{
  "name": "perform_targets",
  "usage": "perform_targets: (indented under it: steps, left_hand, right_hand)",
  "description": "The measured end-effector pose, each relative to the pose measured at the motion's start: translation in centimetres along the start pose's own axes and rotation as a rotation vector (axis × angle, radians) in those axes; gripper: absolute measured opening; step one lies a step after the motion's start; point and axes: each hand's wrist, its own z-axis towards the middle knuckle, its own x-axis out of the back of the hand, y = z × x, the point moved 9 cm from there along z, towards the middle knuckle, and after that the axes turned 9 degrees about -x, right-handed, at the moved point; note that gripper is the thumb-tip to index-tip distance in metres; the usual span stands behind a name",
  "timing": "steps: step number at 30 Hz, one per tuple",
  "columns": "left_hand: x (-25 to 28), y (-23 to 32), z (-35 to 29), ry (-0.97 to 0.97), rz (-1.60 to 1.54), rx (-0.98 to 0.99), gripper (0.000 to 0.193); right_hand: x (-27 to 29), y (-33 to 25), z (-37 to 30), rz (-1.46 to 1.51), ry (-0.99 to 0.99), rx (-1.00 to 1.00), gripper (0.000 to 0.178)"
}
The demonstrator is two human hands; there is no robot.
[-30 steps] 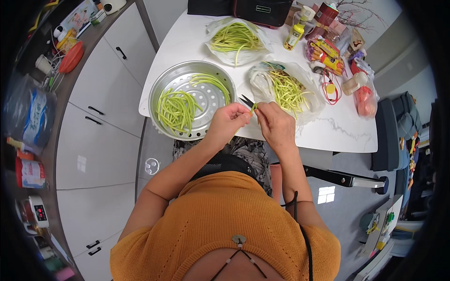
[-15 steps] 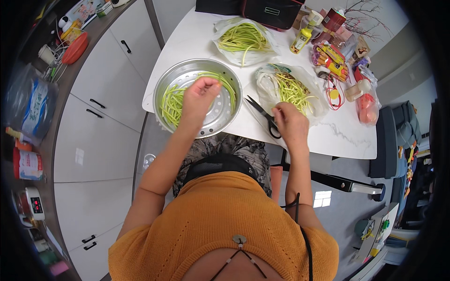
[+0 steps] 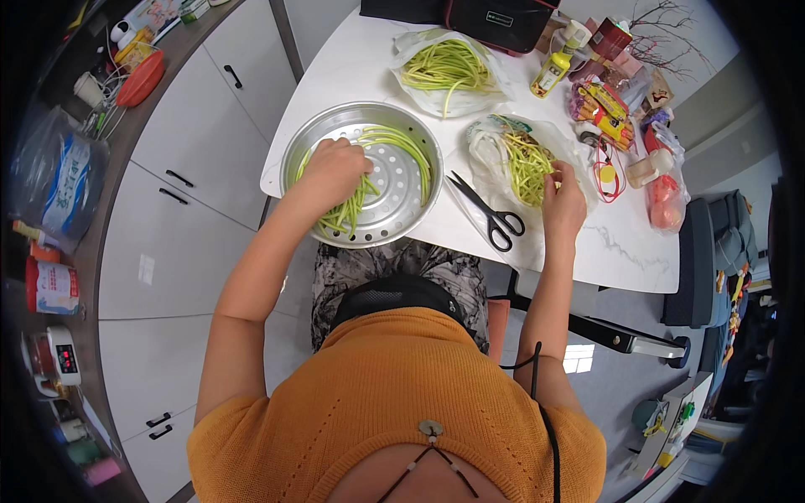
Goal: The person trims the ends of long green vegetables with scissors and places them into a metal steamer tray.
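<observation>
At the far left, an orange-red bowl [image 3: 141, 79] is sitting on a counter, beside white cabinets [image 3: 197, 109]. Next, a round metal pan with holes [image 3: 399, 194] is standing on the white marbled table [image 3: 625, 228]. Inside its left part, a heap of green vegetable stems [image 3: 350, 210] is lying, and the left hand [image 3: 335, 172] is resting over this heap. Its fingers are bending downward and partly closing; I cannot tell if they are gripping any stem. More stems [image 3: 412, 151] are curving along the pan's right wall. Behind, an open plastic bag [image 3: 411, 46] is containing a further bundle [image 3: 449, 67]. Black scissors [image 3: 489, 211] are lying between pan and hand, their blades slightly apart. To their right, a second bag [image 3: 484, 151] is holding loose stems [image 3: 527, 168]. At its right side the right hand [image 3: 566, 201] is being placed, thumb and fingers nearly meeting beside the stems; whether they are pinching one, I cannot tell. Farther right, a red cord [image 3: 620, 180] is lying.
</observation>
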Motion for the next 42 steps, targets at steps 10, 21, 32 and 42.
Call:
perform_targets:
  steps: [10, 21, 32, 42]
  left_hand:
    - [-4.8, 1.9, 7.6, 0.075, 0.05, -0.121, 0.018]
    - [-6.1, 3.5, 8.1, 0.103, 0.151, -0.31, 0.014]
    - [3.8, 3.6, 5.4, 0.373, 0.042, -0.229, 0.018]
    - [8.5, 9.7, 2.6, 0.575, -0.116, -0.357, 0.017]
  right_hand:
    - [-0.8, -0.9, -1.5, 0.154, -0.11, 0.023, 0.015]
    - [-1.0, -1.4, -2.2, 0.259, -0.172, 0.038, 0.01]
    - [-1.3, -3.6, -3.7, 0.513, -0.319, 0.017, 0.011]
    - [-4.0, -9.0, -7.9, 0.881, -0.92, 0.014, 0.016]
